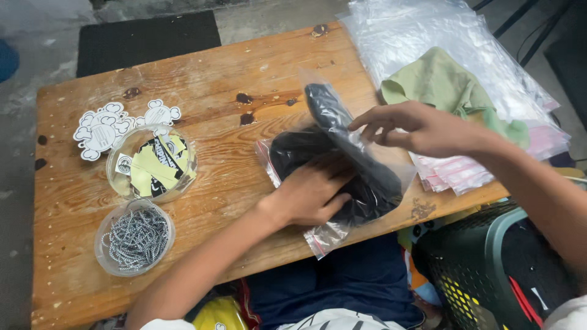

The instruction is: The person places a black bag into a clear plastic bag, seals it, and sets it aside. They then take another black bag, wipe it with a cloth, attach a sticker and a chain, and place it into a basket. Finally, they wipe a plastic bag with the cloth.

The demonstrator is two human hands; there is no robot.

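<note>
Fingers of left hand (309,195) flat on bagged black garment (342,171), right hand (422,128) apparently pinching bag edge.

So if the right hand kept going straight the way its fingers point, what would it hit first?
The right hand points left, fingertips already at the clear bag holding the dark garment; it would press into that raised part first, though depth is hard to judge.
</note>
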